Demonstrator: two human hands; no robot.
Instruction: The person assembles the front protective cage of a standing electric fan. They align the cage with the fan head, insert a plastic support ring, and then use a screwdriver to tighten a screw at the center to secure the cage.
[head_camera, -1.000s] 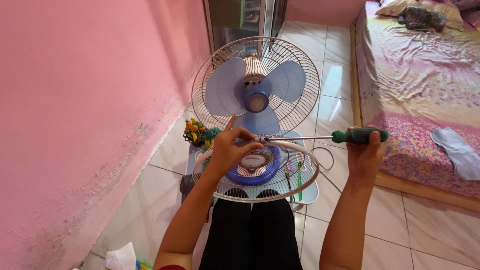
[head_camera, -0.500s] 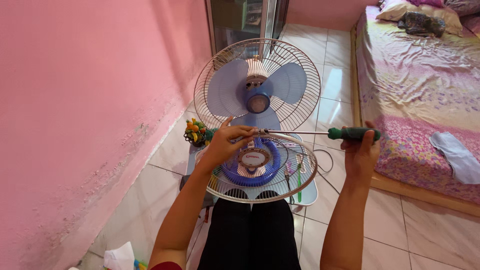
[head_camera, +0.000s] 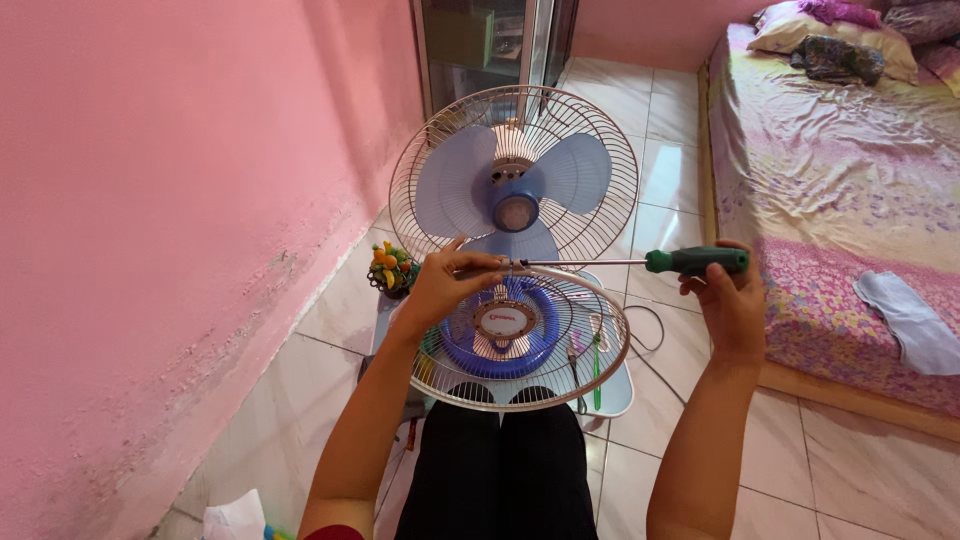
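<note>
Nearest to me are my knees in black trousers (head_camera: 500, 460), and the loose front grille (head_camera: 520, 335) of the fan lies tilted across them, a round wire guard with a blue ring and a pale badge at its centre. My left hand (head_camera: 445, 285) sits on the far-left part of its rim, fingers curled and pinched around the rim wire right where the screwdriver (head_camera: 640, 263) tip meets it. My right hand (head_camera: 728, 300) is out to the right, clenched around the tool's green handle (head_camera: 697, 261), well apart from the grille.

The screwdriver's long axis runs almost level, right to left: handle in my right hand, thin steel shaft reaching left to the tip at my left fingertips on the rim. So the point of work lies to the left of my right hand and just under my left, which is much the nearer hand to it. I cannot make out the screw or clip itself.

Beyond the grille stands the fan (head_camera: 515, 185), upright, its blue blades bare in front and only the rear guard behind them. A small bunch of coloured things (head_camera: 390, 268) lies on the tile floor (head_camera: 680, 150) to the left, near the pink wall (head_camera: 150, 220). To the far right is a bed (head_camera: 830, 180) with a flowered cover.
</note>
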